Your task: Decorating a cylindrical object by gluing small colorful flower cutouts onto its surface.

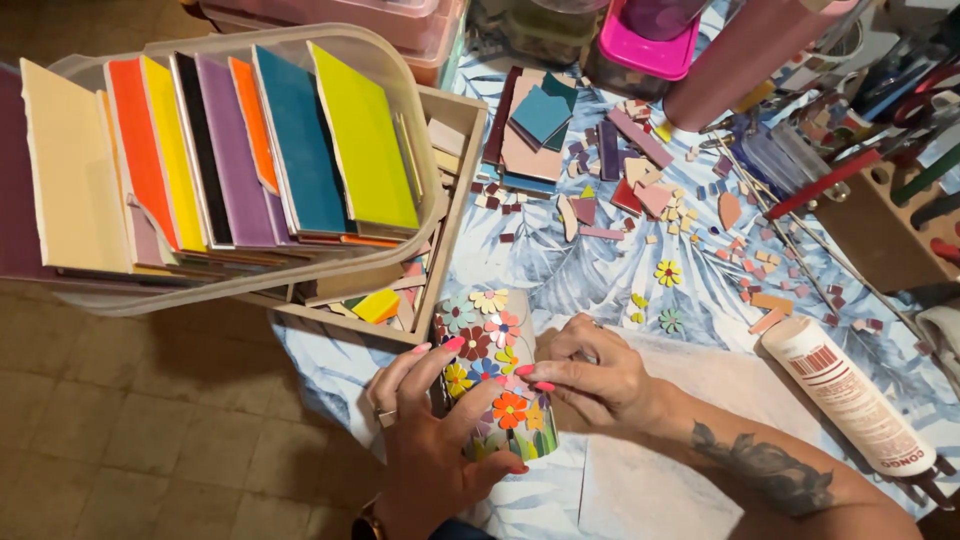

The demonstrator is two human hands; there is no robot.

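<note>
While the left hand (430, 440) gripped the flowered mosaic jar (495, 375), I saw right hand (590, 375) fingertips (528, 372) pinched together against it.

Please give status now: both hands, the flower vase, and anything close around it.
Left hand grips mosaic vase lying on its side. Right hand presses fingertips on its flowers. Glue tube right, wooden tray just behind.
</note>
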